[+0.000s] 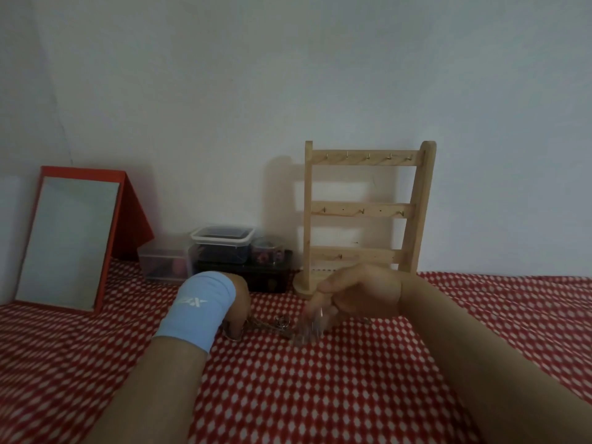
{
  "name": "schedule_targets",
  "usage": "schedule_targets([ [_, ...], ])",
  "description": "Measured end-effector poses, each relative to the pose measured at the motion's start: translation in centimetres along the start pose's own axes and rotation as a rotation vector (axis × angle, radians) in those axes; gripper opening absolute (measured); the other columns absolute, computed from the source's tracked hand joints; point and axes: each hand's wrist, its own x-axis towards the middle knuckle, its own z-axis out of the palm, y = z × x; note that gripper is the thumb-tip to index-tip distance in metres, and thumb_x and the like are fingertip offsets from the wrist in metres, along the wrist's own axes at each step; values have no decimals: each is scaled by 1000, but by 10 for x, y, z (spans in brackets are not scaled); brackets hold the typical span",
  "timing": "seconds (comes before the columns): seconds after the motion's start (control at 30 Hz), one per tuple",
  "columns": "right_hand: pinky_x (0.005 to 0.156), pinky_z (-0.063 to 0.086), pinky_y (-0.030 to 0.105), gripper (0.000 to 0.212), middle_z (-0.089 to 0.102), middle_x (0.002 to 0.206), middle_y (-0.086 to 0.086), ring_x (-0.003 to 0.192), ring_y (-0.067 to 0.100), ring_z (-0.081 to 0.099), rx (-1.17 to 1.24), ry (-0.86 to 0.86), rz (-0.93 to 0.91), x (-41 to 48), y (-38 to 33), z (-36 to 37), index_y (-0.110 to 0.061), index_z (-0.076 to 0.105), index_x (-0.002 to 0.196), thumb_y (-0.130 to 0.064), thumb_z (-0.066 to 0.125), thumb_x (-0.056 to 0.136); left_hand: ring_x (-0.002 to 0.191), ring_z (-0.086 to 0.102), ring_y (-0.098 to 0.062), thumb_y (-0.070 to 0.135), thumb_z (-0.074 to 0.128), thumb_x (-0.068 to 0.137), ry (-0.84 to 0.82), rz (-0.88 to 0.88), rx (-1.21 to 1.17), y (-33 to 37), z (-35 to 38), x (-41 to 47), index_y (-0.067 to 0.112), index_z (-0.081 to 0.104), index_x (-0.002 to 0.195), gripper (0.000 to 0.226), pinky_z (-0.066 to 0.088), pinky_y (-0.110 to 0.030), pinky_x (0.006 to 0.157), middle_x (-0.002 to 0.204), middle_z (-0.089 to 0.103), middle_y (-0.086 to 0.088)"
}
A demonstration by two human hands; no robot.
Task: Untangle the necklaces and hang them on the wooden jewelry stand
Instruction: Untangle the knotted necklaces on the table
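Observation:
A small tangle of silver necklaces point(278, 325) lies on the red-and-white patterned cloth between my hands. My left hand point(238, 302), with a light blue wristband, is bent down with its fingertips pinching the left end of the chain. My right hand point(352, 296) reaches in from the right; its fingers are blurred over the right end of the tangle, and whether they grip it is unclear. The wooden jewelry stand point(365, 213) rises upright just behind my right hand against the wall. Its three rails carry small hooks with nothing hanging on them.
A red-framed mirror point(67, 241) leans at the back left. Clear plastic boxes point(221, 248) and a dark box point(250, 277) sit against the wall left of the stand. The patterned cloth point(320, 395) spreads across the whole near surface.

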Motion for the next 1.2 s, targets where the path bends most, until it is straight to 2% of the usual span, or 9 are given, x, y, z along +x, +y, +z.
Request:
schedule_targets([
  [0.07,114,43,50,43,69,122,23,113,35,65,-16,-35,37,4,-1,4,0,73,111,-32,46,103,130,49,-20,44,75,80,-56,19,-49,0,-4,-7,21,48,144,73,42,-36,110,148,46,0],
  [0.13,103,52,41,35,76,115,7,104,23,71,-147,192,42,8,-2,9,-9,76,107,-30,48,106,132,47,-19,40,74,83,-23,72,-115,4,-8,-16,21,46,145,71,40,-34,111,150,43,1],
  [0.23,93,55,26,19,76,110,-14,97,4,70,-537,449,15,16,-1,15,-28,79,108,-27,61,100,120,56,-15,27,81,77,191,203,-325,8,-10,-19,29,64,128,54,45,-33,106,138,54,8],
  [0.37,97,52,22,26,72,120,-12,104,1,64,-850,402,46,33,11,32,-29,76,118,-23,72,93,103,61,-10,24,82,76,188,278,-359,19,0,-13,24,75,111,36,49,-28,100,119,66,9],
  [0.53,95,52,24,26,74,116,-12,101,3,65,-884,353,120,39,16,38,-29,77,117,-32,73,92,101,60,-10,31,85,72,219,236,-439,11,11,-5,24,74,104,35,50,-28,95,105,62,11],
  [0.7,95,51,20,14,76,99,-17,94,-3,65,-867,324,230,25,9,22,-28,81,102,-30,77,88,112,56,-13,38,85,70,216,187,-463,5,11,-4,24,74,104,38,47,-31,101,124,58,9],
  [0.77,89,48,15,13,73,92,-23,91,-7,63,-877,298,272,20,6,17,-29,81,100,-32,77,88,109,57,-13,35,85,71,206,197,-449,6,10,-4,23,74,100,34,48,-32,99,118,61,9],
  [0.93,92,54,24,21,75,102,-18,93,-1,66,-854,298,208,34,8,36,-32,80,104,-44,76,86,99,59,-9,29,84,72,147,305,-431,13,8,-8,28,75,91,21,48,-30,98,92,61,19],
  [1.2,82,50,22,15,75,93,-7,85,5,67,-719,335,175,28,2,28,-26,75,95,-35,63,98,98,64,-8,34,80,76,214,385,-479,19,10,-3,27,79,96,22,50,-30,97,99,71,14],
])
